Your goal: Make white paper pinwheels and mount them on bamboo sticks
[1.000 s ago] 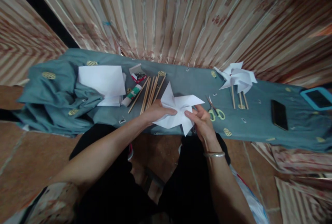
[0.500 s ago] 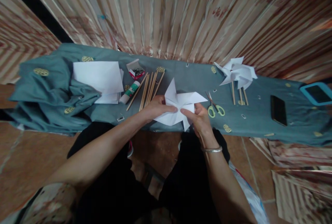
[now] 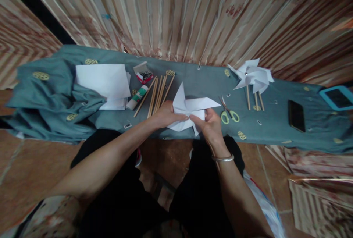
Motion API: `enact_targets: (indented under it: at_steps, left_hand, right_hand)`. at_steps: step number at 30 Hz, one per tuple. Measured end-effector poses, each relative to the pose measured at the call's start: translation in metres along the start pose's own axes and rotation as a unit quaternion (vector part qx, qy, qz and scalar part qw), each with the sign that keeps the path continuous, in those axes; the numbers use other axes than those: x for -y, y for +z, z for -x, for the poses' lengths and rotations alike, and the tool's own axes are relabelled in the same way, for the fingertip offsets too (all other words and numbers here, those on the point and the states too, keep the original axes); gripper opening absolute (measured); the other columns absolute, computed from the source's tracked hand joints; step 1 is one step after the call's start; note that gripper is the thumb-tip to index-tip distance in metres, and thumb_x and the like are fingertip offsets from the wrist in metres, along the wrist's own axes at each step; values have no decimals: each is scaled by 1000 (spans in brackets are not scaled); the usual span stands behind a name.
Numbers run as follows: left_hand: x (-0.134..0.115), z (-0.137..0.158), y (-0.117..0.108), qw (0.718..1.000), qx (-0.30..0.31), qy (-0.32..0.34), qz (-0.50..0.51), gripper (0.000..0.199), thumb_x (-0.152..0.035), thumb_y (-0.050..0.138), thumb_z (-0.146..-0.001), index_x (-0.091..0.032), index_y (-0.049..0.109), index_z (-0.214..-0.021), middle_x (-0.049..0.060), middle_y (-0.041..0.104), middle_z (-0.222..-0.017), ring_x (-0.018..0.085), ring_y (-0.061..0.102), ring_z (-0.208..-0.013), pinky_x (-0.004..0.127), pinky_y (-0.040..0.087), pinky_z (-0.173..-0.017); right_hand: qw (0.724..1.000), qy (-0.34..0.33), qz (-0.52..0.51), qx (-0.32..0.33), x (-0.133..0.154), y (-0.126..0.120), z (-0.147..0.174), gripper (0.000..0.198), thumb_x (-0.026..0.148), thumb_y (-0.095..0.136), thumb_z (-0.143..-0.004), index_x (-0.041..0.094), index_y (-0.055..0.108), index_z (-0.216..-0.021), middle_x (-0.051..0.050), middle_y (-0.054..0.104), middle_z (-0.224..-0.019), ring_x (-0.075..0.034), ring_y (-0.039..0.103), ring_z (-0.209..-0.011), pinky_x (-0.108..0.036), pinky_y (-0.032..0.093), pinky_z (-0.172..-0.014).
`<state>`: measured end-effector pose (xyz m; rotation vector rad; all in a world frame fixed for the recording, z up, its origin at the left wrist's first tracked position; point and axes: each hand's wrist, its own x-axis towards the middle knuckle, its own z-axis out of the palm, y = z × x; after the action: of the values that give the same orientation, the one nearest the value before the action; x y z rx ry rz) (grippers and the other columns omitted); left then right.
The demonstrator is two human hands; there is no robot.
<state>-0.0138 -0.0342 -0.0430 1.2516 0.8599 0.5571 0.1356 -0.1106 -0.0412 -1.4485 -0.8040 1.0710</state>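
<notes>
A white paper pinwheel [image 3: 197, 104] is held between both hands above the front edge of the cloth-covered table. My left hand [image 3: 167, 115] grips it from the left, thumb pressed near its centre. From the right, my right hand [image 3: 209, 124] pinches it, its thumb also at the centre; the fingers beneath the paper are hidden. Just left of the paper lie several wooden sticks [image 3: 157, 96]. Scissors [image 3: 229, 114] with green handles rest to the right of my right hand.
Farther left are a glue stick [image 3: 137, 97], an opened small red box [image 3: 143, 73] and stacked white paper [image 3: 103, 80]. Finished-looking pinwheels [image 3: 255, 76] on sticks lie at right, beside a black phone [image 3: 296, 116] and a blue-framed device [image 3: 338, 98]. A curtain [image 3: 176, 17] hangs behind the table.
Both hands and the pinwheel have shifted very slightly left, and the paper's lower edge is tilted a little differently. Both thumbs still press at the centre.
</notes>
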Motion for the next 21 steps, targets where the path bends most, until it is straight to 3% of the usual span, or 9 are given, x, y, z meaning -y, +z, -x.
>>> enact_targets:
  at_steps: [7,16,21]
  left_hand:
    - [2,-2,2,997,-53,0,-55,14,-9,72,-58,-12,72,-72,0,69,-66,14,62,-63,22,47,-61]
    - [5,-1,4,998,-49,3,40,19,-15,77,-56,-11,70,-73,2,70,-70,14,63,-64,25,48,-63]
    - [7,1,8,996,-82,-7,47,18,-17,77,-58,-11,70,-73,1,69,-68,14,62,-62,23,47,-59]
  right_hand:
    - [1000,-5,13,7,-4,1,1,41,31,79,-59,23,59,-94,-1,76,-82,-23,71,-75,-37,57,-73]
    - [1000,-2,17,-6,-3,2,0,44,35,81,-57,23,60,-93,0,76,-78,-23,70,-69,-36,58,-68]
    - [999,5,34,-15,-2,3,1,42,34,81,-57,22,61,-92,-1,76,-78,-23,70,-68,-35,57,-65]
